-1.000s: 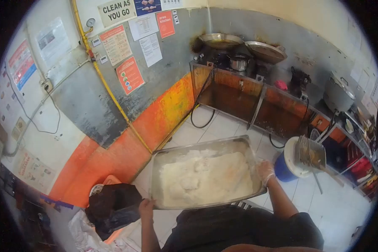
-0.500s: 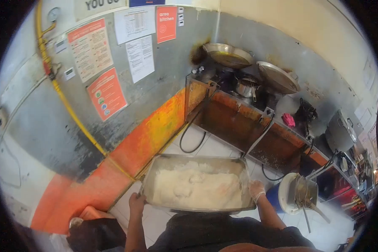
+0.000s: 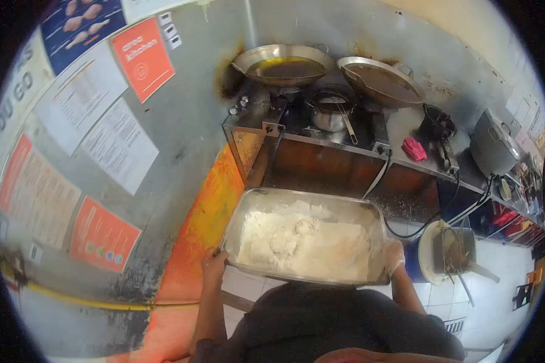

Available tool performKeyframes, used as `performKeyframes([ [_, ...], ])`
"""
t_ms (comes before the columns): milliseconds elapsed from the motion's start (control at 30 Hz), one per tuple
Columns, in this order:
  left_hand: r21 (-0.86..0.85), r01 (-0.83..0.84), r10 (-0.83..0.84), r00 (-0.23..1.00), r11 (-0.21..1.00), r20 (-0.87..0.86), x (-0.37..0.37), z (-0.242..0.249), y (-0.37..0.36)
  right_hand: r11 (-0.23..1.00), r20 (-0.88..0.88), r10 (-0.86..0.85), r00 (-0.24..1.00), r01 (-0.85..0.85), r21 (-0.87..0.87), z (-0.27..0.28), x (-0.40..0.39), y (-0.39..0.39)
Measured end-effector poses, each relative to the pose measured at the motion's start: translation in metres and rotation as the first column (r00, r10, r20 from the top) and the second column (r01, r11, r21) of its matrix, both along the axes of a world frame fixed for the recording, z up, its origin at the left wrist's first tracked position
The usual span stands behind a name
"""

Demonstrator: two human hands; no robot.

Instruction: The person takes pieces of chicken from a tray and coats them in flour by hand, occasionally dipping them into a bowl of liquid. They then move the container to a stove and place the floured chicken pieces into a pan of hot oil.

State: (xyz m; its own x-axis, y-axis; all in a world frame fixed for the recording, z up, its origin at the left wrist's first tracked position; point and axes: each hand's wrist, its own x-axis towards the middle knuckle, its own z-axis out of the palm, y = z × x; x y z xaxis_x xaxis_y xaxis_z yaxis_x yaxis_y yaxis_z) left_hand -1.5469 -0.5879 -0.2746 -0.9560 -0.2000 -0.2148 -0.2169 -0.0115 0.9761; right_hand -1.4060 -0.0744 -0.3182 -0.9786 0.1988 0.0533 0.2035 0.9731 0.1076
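Observation:
I carry a large rectangular steel tray (image 3: 248,202) in front of my body, filled with a heap of white flour (image 3: 303,239). My left hand (image 3: 214,267) grips the tray's left edge, bare. On the tray's right edge sits my right hand (image 3: 395,257), in a thin clear glove, gripping it. The tray is held level above the tiled floor, just short of the cooking station.
A steel stove counter (image 3: 321,151) stands ahead with two woks (image 3: 284,65) and a small pot (image 3: 330,112). A blue bucket with a wire strainer (image 3: 451,249) sits on the floor at right. The wall at left has posters (image 3: 142,57) and an orange band.
The view has swung right and closer to the stove. The tray stays in both hands. The black bag and yellow pipe fittings at left have left the view.

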Motion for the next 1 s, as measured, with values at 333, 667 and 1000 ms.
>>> performKeyframes([
  [333, 0.034, -0.122, 0.123, 0.992, 0.992, -0.014, -0.171, 0.060, 0.005, 0.638, -0.228, -0.263, 0.938, -0.008, -0.770, 0.104, -0.251, -0.016],
  [667, 0.039, -0.020, 0.022, 0.999, 0.999, -0.040, -0.371, 0.056, -0.004, 0.998, -0.265, -0.064, 0.962, 0.061, -0.020, 0.061, -0.385, -0.021],
  [1000, -0.101, 0.158, -0.154, 0.987, 0.982, 0.051, -0.413, 0.057, -0.020, 0.269, -0.093, -0.620, 0.779, 0.101, -0.958, 0.088, -0.386, -0.071],
])
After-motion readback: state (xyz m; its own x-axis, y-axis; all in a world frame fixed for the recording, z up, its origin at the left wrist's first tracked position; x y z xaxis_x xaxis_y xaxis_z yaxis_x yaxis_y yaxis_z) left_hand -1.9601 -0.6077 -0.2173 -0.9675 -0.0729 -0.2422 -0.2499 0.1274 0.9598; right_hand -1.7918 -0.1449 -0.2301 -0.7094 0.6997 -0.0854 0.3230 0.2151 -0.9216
